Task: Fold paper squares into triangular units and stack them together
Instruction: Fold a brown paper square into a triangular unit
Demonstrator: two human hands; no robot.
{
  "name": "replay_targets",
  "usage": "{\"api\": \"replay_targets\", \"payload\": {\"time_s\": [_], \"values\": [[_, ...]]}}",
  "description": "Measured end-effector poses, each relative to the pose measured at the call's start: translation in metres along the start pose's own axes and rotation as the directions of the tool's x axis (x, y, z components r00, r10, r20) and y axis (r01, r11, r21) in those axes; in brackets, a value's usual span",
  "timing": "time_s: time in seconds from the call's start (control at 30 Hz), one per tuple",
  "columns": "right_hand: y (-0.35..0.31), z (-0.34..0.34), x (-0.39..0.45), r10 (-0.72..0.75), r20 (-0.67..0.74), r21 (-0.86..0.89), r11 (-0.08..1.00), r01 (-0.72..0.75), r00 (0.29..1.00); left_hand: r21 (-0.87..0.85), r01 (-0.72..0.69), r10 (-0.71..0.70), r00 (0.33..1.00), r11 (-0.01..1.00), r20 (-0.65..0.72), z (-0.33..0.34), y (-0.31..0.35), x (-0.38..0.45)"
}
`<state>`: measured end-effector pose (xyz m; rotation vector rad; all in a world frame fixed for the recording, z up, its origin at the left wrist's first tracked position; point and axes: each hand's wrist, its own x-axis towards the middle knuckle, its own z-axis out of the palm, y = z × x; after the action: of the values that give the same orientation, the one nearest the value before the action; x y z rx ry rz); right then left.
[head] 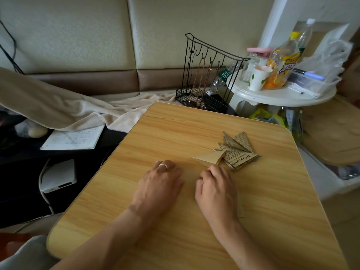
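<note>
— Fingers of the right hand (215, 189) curled down w/ knuckles up, pressing a tan paper (241, 208); only its edge shows by the wrist, so grip is prob. a press, can't tell for sure.
— Left hand (162, 184)?
— Flat on the table (136, 191), fingers relaxed, ring on one.
— Folded units?
— Plain triangle (209, 157) just past the right fingertips, touching the newsprint stack (238, 151) toward the table's far right edge.

A lived-in home corner: padded wall panels (78, 36), rumpled blanket (58, 106), wood-grain folding table (175, 221), round side table (272, 96) crowded with drink bottles (282, 61).
</note>
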<state>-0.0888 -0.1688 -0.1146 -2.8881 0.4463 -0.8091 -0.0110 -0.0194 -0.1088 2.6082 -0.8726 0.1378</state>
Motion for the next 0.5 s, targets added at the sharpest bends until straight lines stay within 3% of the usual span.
{"api": "replay_targets", "payload": {"time_s": [0.13, 0.3, 0.5], "values": [[0.0012, -0.0005, 0.0013, -0.005, 0.009, 0.040, 0.999, 0.005, 1.000, -0.020, -0.042, 0.042, 0.999, 0.999, 0.011, 0.0024, -0.0035, -0.0009], [0.0021, 0.0035, 0.0043, -0.266, 0.134, 0.224, 0.947, 0.232, 0.955, -0.044, -0.087, 0.089, 0.995, 0.995, 0.041, 0.0031, -0.0045, 0.0024], [0.0043, 0.0038, 0.0054, -0.238, 0.119, 0.206, 0.956, 0.210, 0.964, 0.117, -0.023, 0.012, 0.995, 0.993, 0.095, 0.0044, -0.0057, -0.0048]]}}
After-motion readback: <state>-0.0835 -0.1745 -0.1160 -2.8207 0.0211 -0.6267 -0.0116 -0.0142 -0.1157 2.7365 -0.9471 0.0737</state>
